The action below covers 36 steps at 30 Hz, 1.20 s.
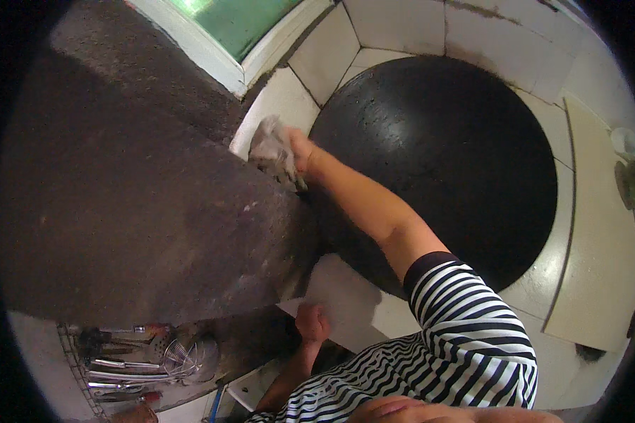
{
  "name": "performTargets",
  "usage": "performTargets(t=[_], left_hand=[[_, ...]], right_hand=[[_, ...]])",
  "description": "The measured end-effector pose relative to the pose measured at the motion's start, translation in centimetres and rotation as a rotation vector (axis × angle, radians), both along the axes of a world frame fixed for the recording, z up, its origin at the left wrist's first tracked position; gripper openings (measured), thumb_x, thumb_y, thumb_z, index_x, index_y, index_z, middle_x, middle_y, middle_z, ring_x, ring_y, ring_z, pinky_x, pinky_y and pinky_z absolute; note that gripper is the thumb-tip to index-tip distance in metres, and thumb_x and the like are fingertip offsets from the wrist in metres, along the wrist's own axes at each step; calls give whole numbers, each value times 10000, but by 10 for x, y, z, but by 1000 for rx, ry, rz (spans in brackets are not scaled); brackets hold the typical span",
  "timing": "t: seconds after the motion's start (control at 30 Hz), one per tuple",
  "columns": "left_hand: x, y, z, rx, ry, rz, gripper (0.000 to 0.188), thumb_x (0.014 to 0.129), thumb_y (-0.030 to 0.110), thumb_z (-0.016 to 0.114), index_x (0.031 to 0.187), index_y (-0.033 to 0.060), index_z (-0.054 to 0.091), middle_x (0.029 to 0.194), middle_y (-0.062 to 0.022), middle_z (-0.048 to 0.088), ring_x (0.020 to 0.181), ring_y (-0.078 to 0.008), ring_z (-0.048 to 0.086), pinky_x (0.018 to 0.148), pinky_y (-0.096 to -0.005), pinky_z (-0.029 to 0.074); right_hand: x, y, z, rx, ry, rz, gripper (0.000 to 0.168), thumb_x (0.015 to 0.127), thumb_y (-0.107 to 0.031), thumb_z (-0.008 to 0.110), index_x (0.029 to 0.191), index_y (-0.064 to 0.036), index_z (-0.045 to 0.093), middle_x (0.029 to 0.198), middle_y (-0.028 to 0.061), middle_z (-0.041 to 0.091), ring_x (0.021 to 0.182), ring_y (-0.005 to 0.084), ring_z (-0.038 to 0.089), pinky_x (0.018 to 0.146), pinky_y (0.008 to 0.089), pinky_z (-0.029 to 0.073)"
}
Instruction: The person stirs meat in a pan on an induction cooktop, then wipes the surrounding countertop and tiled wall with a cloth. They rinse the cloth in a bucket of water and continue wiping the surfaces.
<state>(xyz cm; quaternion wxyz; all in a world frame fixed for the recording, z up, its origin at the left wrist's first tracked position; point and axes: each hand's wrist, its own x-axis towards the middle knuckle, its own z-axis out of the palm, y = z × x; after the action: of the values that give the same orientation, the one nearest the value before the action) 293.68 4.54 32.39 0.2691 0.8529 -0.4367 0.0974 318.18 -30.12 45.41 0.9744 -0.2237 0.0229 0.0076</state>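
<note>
My right hand holds a crumpled grey cloth. The cloth lies at the white tiled ledge, where the far edge of a wide dark brown-grey surface meets it. Under my right forearm is a large round black metal pan, set among pale tiles; its left edge is partly hidden. My left hand is low in the middle, curled into a fist, by the front corner of the tiled counter. I see nothing in it, though its underside is hidden.
A wire rack at lower left bears metal utensils, among them a wire skimmer. A white-framed window with green glass is at the top. On the right, a cream board lies near a translucent cup.
</note>
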Motion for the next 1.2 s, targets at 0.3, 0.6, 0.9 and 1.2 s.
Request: performTargets(t=[0.3,0.6,0.9,1.2], left_hand=[[-1,2,6,88,-87,72,109,751,68,525,858,81,540,869,-120,569,867,-351,548,720,-458,454],[32,24,-34,-139,65,25,153,746,24,523,872,59,602,862,-127,614,878,-331,575,738,-411,472],[-274,16,25,358,846,-572,228,799,92,536,987,26,647,761,-103,661,648,-149,627,541,-293,508],[-468,33,-22,1127,732,-807,351,777,140,544,1103,67,651,915,-166,677,830,-249,663,750,-365,531]], right_hand=[[-296,-43,151,77,-426,-305,405,908,-331,413,1135,-33,566,1102,149,594,1010,307,567,886,475,469],[-738,99,146,-515,-362,-1023,460,935,-320,364,1219,2,527,1187,151,581,1071,278,568,952,416,454],[-1014,265,61,-138,276,-1529,435,918,-343,389,1158,-30,575,1145,114,612,1034,272,588,927,417,468],[-1153,302,-84,507,518,-1606,376,883,-310,442,1043,-16,613,1058,146,638,984,299,594,926,437,461]])
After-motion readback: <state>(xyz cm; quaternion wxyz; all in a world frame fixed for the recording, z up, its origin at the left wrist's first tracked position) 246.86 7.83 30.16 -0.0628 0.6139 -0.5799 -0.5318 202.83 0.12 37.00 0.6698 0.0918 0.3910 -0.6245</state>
